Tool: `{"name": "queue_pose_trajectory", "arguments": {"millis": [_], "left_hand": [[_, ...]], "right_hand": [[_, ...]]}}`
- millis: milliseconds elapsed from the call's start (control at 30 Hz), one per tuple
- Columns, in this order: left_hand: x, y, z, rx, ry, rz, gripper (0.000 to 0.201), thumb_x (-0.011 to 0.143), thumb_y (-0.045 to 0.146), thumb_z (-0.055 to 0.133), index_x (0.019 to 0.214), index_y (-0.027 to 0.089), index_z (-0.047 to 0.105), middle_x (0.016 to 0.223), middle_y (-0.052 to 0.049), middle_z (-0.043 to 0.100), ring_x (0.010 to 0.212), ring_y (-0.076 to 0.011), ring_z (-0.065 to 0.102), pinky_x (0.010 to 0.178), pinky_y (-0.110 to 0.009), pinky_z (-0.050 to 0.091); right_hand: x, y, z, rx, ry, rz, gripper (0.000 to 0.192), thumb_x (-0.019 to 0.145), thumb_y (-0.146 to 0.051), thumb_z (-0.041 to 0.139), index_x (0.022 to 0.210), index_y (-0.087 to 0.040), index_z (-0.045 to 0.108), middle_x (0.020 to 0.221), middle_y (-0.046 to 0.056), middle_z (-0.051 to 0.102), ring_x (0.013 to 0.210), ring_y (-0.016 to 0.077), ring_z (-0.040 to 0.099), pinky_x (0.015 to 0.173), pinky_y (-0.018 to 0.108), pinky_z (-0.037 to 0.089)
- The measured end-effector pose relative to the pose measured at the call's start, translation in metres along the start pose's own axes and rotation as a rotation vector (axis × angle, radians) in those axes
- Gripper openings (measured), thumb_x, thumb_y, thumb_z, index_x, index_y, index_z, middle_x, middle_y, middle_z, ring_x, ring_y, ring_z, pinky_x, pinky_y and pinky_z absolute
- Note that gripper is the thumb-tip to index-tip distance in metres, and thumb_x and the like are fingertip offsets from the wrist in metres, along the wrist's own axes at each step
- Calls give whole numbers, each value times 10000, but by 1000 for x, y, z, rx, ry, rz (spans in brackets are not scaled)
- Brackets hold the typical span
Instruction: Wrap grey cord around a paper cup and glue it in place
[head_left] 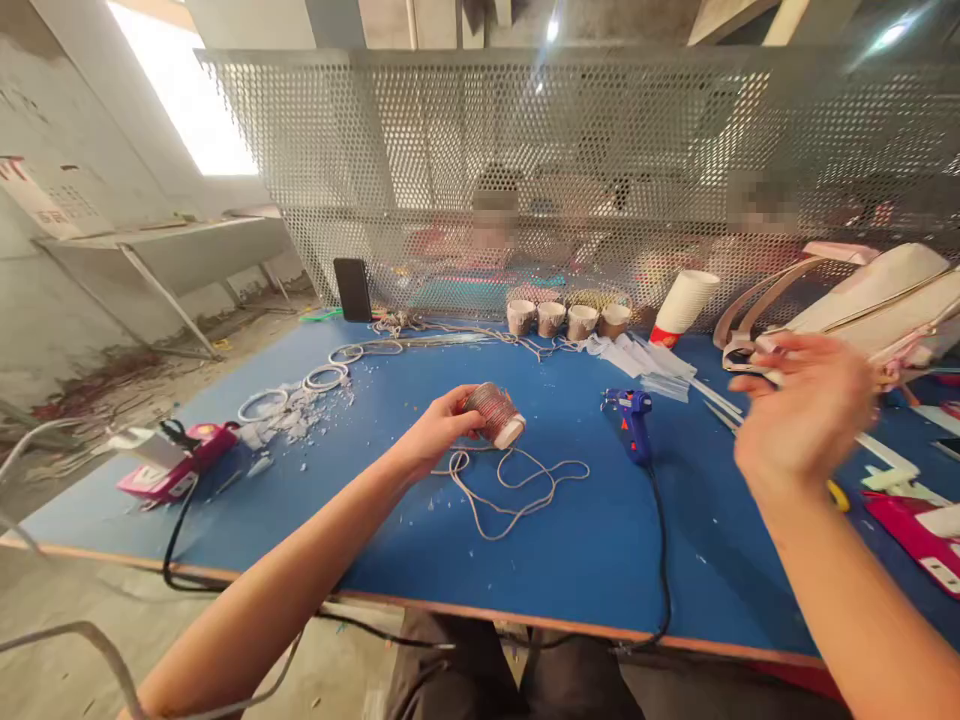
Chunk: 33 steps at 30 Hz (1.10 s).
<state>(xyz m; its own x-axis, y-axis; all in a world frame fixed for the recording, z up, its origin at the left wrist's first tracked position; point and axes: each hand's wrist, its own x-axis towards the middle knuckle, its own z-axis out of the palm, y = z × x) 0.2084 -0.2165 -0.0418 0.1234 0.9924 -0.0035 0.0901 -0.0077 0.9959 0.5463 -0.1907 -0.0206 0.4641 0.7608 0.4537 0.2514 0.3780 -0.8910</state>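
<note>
Gripping a cord-wrapped cup (495, 412) in the curled left hand (454, 420) mid-frame, over a blue tabletop (405, 560). Holding up the blurred, half-curled right hand (802, 415) at right; cannot tell if gripping anything. Facing a perforated screen (442, 120) up top, with a bright window (187, 95) upper left.

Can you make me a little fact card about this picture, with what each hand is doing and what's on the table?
Left hand: holds a cord-wrapped cup, tilted
Right hand: raised, blurred; can't tell if it holds anything
Loose cord: lies in loops below the cup
Glue gun: blue, lying between the hands
Back row: four small cups, before a metal screen
Leaning stack: white paper cups
Table: blue top
</note>
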Motion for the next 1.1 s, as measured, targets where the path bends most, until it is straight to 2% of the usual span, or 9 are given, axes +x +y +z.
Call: {"name": "queue_pose_trajectory", "arguments": {"millis": [167, 333, 433, 567, 700, 800, 933, 1000, 1100], "left_hand": [[15, 4, -10, 47, 10, -1, 380, 651, 188, 589, 1024, 167, 662, 882, -34, 701, 743, -170, 597, 607, -256, 433], [16, -3, -19, -7, 16, -95, 354, 684, 192, 591, 1031, 187, 662, 849, -14, 690, 738, -168, 580, 639, -266, 427], [14, -8, -25, -63, 23, -153, 301, 725, 232, 611, 1020, 194, 660, 813, -1, 676, 741, -166, 572, 659, -266, 430], [13, -12, -32, -70, 44, -198, 291, 730, 269, 640, 1009, 189, 657, 814, -1, 668, 730, -167, 569, 684, -275, 442], [11, -15, -35, -10, 39, -205, 282, 739, 286, 645, 1009, 204, 650, 826, -1, 675, 759, -176, 588, 703, -278, 451], [10, -18, -33, 0, 5, -193, 296, 748, 292, 632, 1031, 204, 638, 834, -1, 678, 780, -180, 603, 707, -278, 459], [9, -20, -26, 5, 10, -170, 297, 740, 300, 617, 1016, 191, 634, 797, -2, 674, 766, -185, 612, 707, -288, 473], [8, -19, -21, 14, 40, -145, 308, 730, 299, 606, 1018, 194, 631, 790, 2, 676, 761, -187, 613, 714, -294, 478], [6, -14, -14, 61, 117, -107, 332, 716, 294, 576, 1031, 201, 625, 803, 6, 683, 757, -185, 608, 724, -300, 481]], "right_hand": [[-3, 54, 34, 104, 17, 166, 170, 663, -329, 561, 773, -200, 578, 814, 31, 628, 661, 158, 583, 547, 287, 498], [-25, 87, 33, 2, -79, 251, 234, 608, -315, 567, 798, -216, 663, 884, 37, 684, 818, 203, 624, 726, 334, 511], [-30, 88, 24, -77, -112, 323, 272, 596, -316, 574, 830, -236, 686, 878, 29, 702, 855, 222, 637, 772, 345, 514], [-24, 94, 13, -99, -149, 427, 300, 541, -290, 573, 807, -256, 708, 839, 33, 724, 816, 248, 670, 705, 347, 550], [-16, 97, -1, -162, -309, 545, 310, 538, -258, 588, 809, -284, 736, 881, 62, 755, 785, 292, 710, 629, 352, 570], [-16, 80, -7, -183, -491, 672, 390, 599, -290, 629, 978, -284, 719, 1087, 56, 734, 1029, 303, 673, 805, 336, 573], [-22, 56, -4, -175, -657, 737, 490, 656, -345, 657, 1135, -244, 652, 1291, 58, 636, 1313, 290, 467, 1073, 351, 407], [-24, 54, 0, -172, -683, 719, 539, 667, -393, 663, 1178, -228, 619, 1332, 67, 604, 1357, 287, 405, 1120, 374, 340], [-28, 58, 8, -206, -696, 627, 591, 685, -479, 654, 1203, -201, 587, 1283, 92, 632, 1306, 297, 467, 1098, 398, 365]]}}
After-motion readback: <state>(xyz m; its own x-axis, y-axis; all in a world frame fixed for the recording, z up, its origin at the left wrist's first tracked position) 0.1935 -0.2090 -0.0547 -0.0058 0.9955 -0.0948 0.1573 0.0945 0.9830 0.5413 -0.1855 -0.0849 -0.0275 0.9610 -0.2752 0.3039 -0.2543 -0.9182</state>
